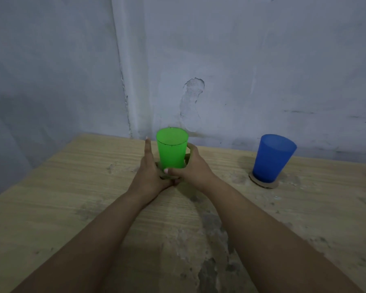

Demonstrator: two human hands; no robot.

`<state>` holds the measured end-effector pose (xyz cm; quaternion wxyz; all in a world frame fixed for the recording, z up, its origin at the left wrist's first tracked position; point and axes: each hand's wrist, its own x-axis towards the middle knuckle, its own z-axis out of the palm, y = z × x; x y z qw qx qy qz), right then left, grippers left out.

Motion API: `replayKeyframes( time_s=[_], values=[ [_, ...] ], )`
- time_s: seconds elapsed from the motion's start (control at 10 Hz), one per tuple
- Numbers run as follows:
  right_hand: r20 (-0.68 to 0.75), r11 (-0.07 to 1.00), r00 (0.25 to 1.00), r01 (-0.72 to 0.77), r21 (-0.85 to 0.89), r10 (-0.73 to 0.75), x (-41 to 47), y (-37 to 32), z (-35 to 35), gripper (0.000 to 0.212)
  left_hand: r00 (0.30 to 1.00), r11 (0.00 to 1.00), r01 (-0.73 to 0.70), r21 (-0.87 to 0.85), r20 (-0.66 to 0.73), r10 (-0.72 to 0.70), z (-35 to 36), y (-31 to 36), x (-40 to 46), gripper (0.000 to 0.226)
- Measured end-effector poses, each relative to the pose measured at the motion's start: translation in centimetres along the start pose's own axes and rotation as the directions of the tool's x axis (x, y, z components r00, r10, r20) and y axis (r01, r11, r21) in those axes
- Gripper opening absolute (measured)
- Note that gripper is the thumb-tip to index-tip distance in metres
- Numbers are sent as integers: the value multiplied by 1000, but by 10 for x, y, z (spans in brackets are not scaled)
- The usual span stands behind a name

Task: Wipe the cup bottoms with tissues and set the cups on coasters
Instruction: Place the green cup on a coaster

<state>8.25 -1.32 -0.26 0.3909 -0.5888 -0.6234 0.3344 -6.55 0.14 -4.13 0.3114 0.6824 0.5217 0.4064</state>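
A green plastic cup stands upright near the far middle of the wooden table. My right hand wraps around its lower right side, thumb across the front of the base. My left hand lies flat against the cup's left side, fingers straight and pointing away from me. Both hands hide whatever lies beneath the cup; only a dark sliver shows at its base. To the right, a blue plastic cup stands upright on a round brown coaster. No tissue is visible.
A pale, scuffed wall rises right behind the table's far edge. The table's left edge slants away toward the wall. Worn grey patches mark the wood in front of me.
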Motion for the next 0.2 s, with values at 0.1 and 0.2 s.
replayKeyframes(
  time_s=[0.1,0.2],
  values=[
    [-8,999,999,-43,-27,43,-19,6,-18,101,999,999,14,40,-32,-12,-4,1,-8,143],
    [-60,993,996,-65,-96,59,-54,10,-50,77,996,992,33,124,-84,-22,-7,8,-29,121]
  ],
)
